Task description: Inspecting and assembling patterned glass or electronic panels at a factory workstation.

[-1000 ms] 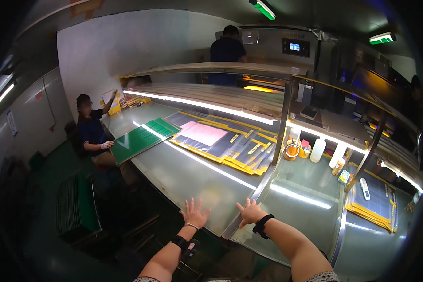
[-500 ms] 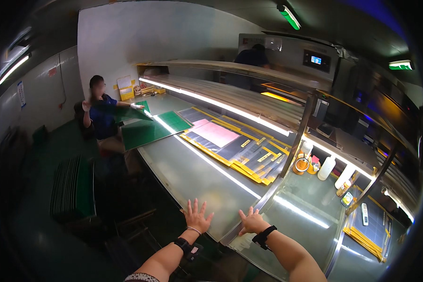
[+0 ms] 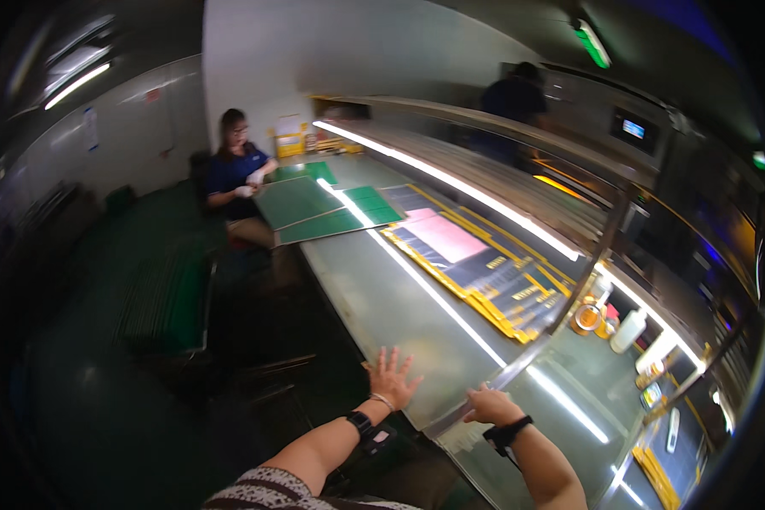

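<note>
Workbench (image 3: 399, 314), near stretch: bare surface ahead of the left hand (image 3: 391, 378), spread flat at the near edge, and the right hand (image 3: 489, 406). Obstacles: slanted metal post (image 3: 561, 310) just right of the right hand; yellow-edged sheets (image 3: 484, 272) farther along; green boards (image 3: 331, 212) far; low shelf (image 3: 484, 170) overhead.

Glossy metal and plastic under strip light

The counter (image 3: 399, 306) is smooth, shiny sheet metal that mirrors the lamps; its slanted post (image 3: 561, 297) is brushed metal. The green boards (image 3: 314, 208) look matt, the yellow-edged dark panels (image 3: 493, 280) glossy, the pink sheet (image 3: 450, 238) papery. The white bottle (image 3: 627, 330) is plastic. The left hand (image 3: 391, 380) lies on the smooth top; the wristbands look matt black.
</note>
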Motion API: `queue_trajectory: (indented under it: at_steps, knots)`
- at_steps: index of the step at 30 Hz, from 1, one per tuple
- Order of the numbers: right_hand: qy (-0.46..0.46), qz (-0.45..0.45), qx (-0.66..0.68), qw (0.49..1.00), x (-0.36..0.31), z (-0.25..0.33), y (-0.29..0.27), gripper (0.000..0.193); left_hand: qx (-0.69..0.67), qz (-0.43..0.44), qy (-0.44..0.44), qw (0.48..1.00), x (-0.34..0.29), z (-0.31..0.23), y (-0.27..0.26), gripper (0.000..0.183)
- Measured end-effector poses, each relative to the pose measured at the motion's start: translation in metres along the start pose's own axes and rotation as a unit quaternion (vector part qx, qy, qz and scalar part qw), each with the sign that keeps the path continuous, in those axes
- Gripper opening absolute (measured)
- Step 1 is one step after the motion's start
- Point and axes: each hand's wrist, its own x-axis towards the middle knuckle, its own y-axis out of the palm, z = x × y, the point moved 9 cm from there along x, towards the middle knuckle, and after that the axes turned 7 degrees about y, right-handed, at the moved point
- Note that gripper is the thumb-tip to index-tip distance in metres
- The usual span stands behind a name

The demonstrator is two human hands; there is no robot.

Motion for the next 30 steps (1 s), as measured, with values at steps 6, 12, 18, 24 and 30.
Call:
queue_trajectory:
  at_steps: [6, 12, 18, 24, 30]
  knots:
    - [-0.314, -0.178, 0.471, 0.805, -0.172, 0.097, -0.227, 0.015, -0.006, 0.061, -0.040, 0.997, -0.006, 0.004, 0.000, 0.060]
    - [-0.351, -0.261, 0.660, 0.611, -0.277, 0.086, -0.269, 0.010, -0.059, 0.078, 0.012, 0.995, -0.025, 0.009, -0.009, 0.054]
    - [-0.405, -0.217, 0.753, 0.472, -0.282, 0.140, -0.296, 0.018, -0.052, -0.084, -0.183, 0.978, -0.205, 0.159, -0.024, 0.048]
    - [-0.177, -0.097, 0.824, 0.529, -0.246, 0.166, -0.265, 0.016, -0.103, 0.211, -0.586, 0.776, -0.446, 0.272, 0.014, 0.028]
    - [-0.348, -0.111, 0.720, 0.591, -0.221, 0.213, -0.278, 0.013, -0.115, 0.138, -0.632, 0.753, -0.478, 0.286, 0.028, 0.027]
